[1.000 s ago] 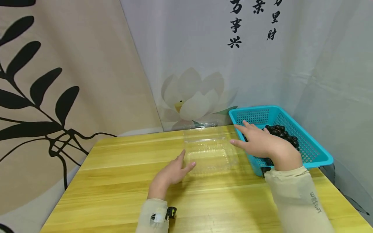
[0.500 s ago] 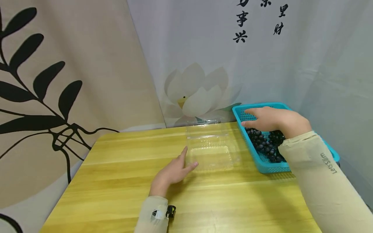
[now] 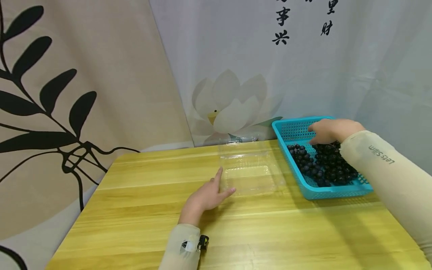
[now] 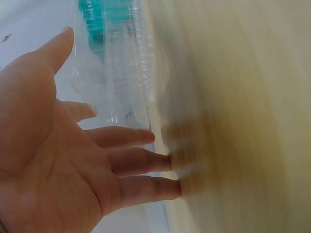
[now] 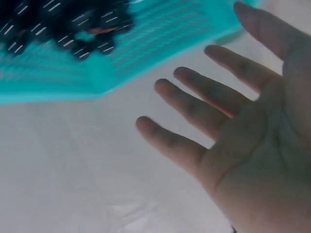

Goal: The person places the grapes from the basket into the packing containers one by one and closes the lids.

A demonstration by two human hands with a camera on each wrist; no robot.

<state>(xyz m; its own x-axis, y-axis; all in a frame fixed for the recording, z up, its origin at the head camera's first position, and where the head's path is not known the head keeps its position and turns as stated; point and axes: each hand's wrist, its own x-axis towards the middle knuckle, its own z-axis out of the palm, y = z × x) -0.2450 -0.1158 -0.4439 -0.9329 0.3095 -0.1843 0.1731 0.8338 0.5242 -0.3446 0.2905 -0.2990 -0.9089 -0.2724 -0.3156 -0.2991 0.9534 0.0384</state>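
Observation:
A clear plastic clamshell box (image 3: pixel 251 178) lies unfolded on the wooden table, its lid toward the back. My left hand (image 3: pixel 207 195) is spread beside the box's left edge. In the left wrist view, the straight fingers (image 4: pixel 141 188) reach down to the table and the thumb is raised. A turquoise basket (image 3: pixel 291 167) at the right holds dark grapes (image 3: pixel 332 163) in bunches. Over the basket's back part is my right hand (image 3: pixel 332 131). The right wrist view shows its fingers (image 5: pixel 194 109) spread, nothing held, with the grapes (image 5: pixel 73 24) beyond.
Pale curtains (image 3: pixel 229 48) with printed leaves and writing hang right behind the table (image 3: pixel 152 202). The basket stands near the table's back right, its walls rising around the grapes. A dark cable (image 3: pixel 11 257) shows at the lower left.
My right hand has moved right and back over the basket, uncovering more grapes. The left hand stays by the clear box. The head view has shifted slightly.

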